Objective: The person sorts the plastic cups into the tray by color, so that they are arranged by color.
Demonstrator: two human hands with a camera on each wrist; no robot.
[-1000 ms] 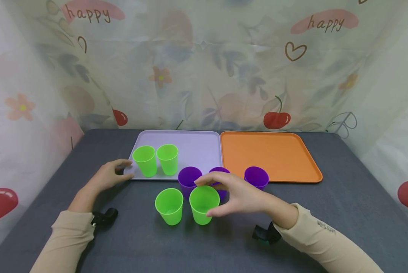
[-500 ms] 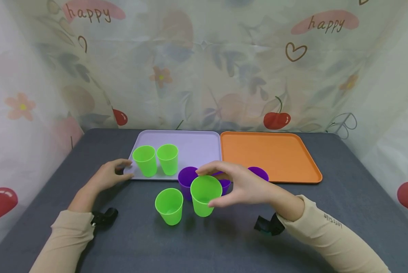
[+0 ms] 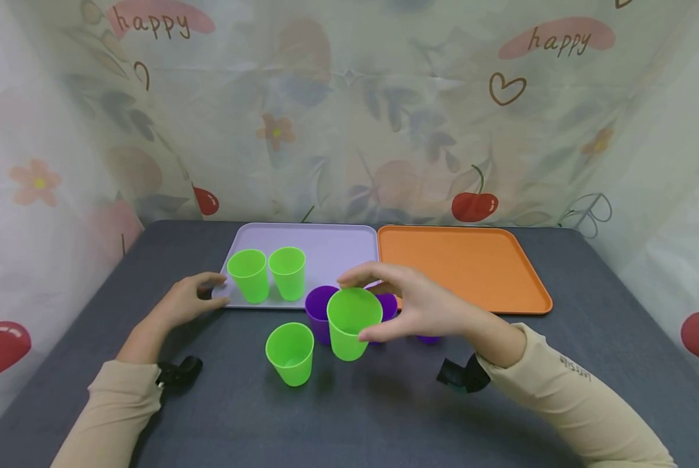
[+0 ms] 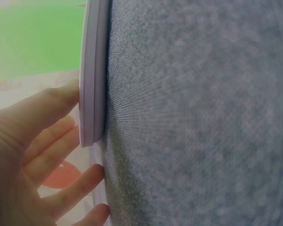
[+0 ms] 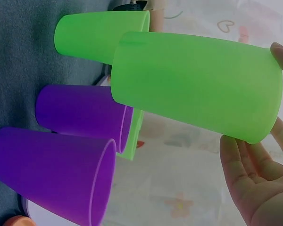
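My right hand [image 3: 410,305] grips a green cup [image 3: 348,328] by its rim, thumb on the near side and fingers on the far side. This cup is raised above the dark table, and the right wrist view shows it clear of the surface. My left hand [image 3: 188,300] rests at the front left corner of the lavender tray [image 3: 340,247], its thumb touching the rim. On that tray stand two green cups, one left [image 3: 250,279] and one right [image 3: 288,276]. Another green cup [image 3: 291,357] stands upright on the table, left of the held one.
Behind the held cup are a purple cup [image 3: 317,312] and a second purple cup [image 3: 389,305], partly hidden. Below my right wrist peeks the base of a third purple cup [image 3: 428,339]. An orange tray [image 3: 460,266] adjoins the lavender one. A printed curtain [image 3: 349,130] backs the table.
My right hand has lifted the green cup off the table and moved it slightly away from me, covering more of the purple cups. The left hand stays at the tray corner.
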